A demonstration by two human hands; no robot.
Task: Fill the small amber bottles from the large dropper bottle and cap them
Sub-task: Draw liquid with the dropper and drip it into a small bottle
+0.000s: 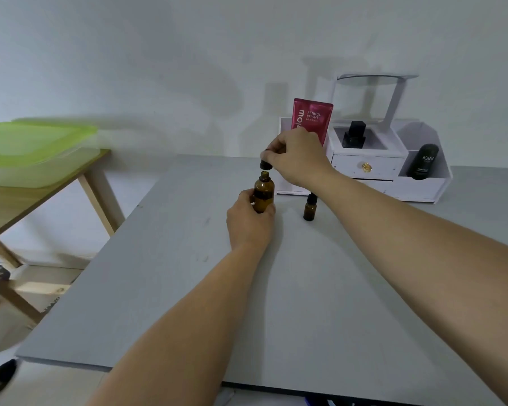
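Left hand point(248, 222) gripping amber bottle point(263, 191), right hand point(295, 158) pinching cap point(265, 164), "RETINOL BRIGHT" tube point(313, 120)

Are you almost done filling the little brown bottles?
Hard to say. One small amber bottle stands on the grey table with its black cap on, so it may be done. Right now the left hand holds the large bottle, open on top, while the right hand holds its black cap just above. No other small bottles show.
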